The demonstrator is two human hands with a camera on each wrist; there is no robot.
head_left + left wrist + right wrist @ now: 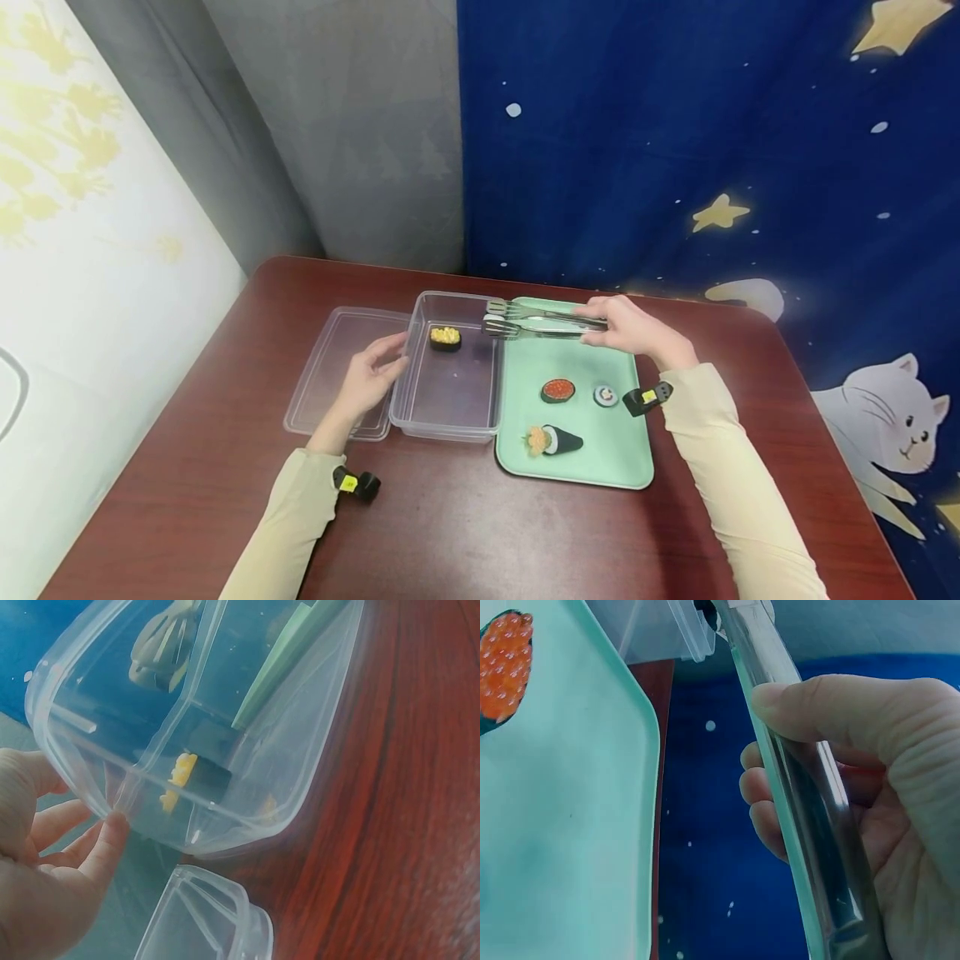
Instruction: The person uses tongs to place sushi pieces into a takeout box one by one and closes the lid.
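Gripping metal tongs (536,318), the right hand (633,329) hovers; left-hand fingers (386,354), relaxed, touch the clear container (450,400).

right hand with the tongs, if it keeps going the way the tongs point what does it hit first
Probably the clear container: the tongs in the right hand point left, tips over its right rim. Further along sits the yellow-topped sushi. Height above the rim is unclear.

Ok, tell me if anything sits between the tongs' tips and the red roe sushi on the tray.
Nothing visible does. The right hand holds the tongs with their tips over the clear container's right rim; between them and the red roe sushi lies only bare green tray.
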